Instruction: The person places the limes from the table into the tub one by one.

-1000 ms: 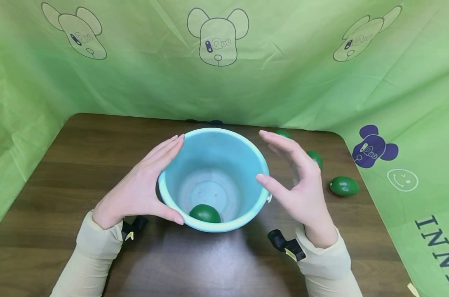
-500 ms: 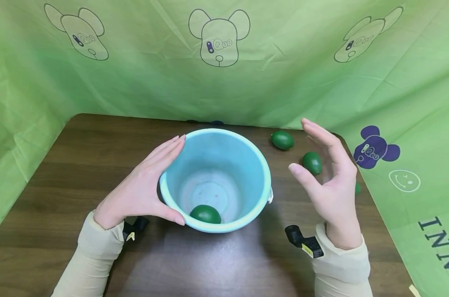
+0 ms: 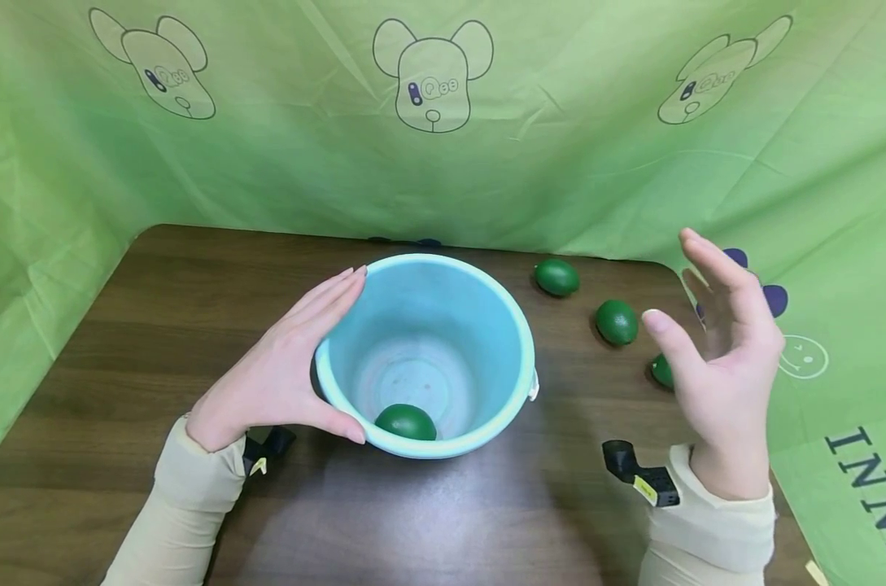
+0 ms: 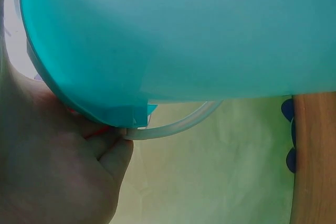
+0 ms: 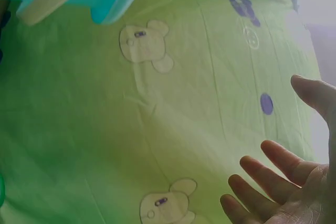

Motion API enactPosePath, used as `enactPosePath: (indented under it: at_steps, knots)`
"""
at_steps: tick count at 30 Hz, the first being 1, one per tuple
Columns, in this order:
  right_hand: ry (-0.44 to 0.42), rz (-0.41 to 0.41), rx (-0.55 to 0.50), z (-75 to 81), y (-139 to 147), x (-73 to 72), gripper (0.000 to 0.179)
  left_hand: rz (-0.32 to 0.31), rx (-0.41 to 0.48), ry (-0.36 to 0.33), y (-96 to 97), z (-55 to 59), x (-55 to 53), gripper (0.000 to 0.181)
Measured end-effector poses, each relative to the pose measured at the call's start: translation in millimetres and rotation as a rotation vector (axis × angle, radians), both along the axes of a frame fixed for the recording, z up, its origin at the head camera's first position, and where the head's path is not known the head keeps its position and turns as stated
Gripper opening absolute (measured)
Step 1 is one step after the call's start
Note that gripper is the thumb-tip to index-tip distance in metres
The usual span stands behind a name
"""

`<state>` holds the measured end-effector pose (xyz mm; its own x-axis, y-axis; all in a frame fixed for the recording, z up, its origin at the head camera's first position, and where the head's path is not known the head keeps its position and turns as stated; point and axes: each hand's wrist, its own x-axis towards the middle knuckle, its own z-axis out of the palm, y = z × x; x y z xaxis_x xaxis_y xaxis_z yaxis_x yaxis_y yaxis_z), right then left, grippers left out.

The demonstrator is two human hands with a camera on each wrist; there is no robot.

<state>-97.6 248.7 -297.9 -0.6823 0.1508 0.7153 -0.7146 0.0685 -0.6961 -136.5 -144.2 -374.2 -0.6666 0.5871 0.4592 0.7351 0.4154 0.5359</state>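
Note:
A light-blue bucket (image 3: 519,325) stands mid-table, a green lime (image 3: 406,422) lying on its bottom near the front wall. My left hand (image 3: 274,370) holds the bucket's left side, thumb at the front of the rim and fingers along the back. The left wrist view has the fingers by the rim, where the pale handle (image 4: 181,125) joins. Well right of the bucket, my right hand (image 3: 735,366) hangs in the air with fingers spread, holding nothing. Beside it on the table are a partly hidden lime (image 3: 662,372), a second lime (image 3: 617,322) and a third lime (image 3: 556,277).
The brown wooden table (image 3: 194,325) ends at the back against a green printed cloth (image 3: 289,163), which also hangs at both sides. A white handle joint (image 3: 534,386) sticks out at the bucket's right. Each wrist wears a small black camera (image 3: 640,472).
My right hand has moved right, from beside the bucket's rim past the limes on the table. The left hand and the bucket have stayed in place.

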Motion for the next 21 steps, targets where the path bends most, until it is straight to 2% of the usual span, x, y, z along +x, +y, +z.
enactPosePath:
  at_steps: [8,21]
  knots:
    - [-0.019,-0.099,-0.046,-2.9,22.2,-1.6,0.054,0.001,0.004,-0.009,0.4,0.3,0.5,0.146]
    - [-0.102,-0.209,-0.016,-13.5,58.0,-14.9,0.053,0.007,0.002,-0.009,-0.3,0.1,0.2,0.145]
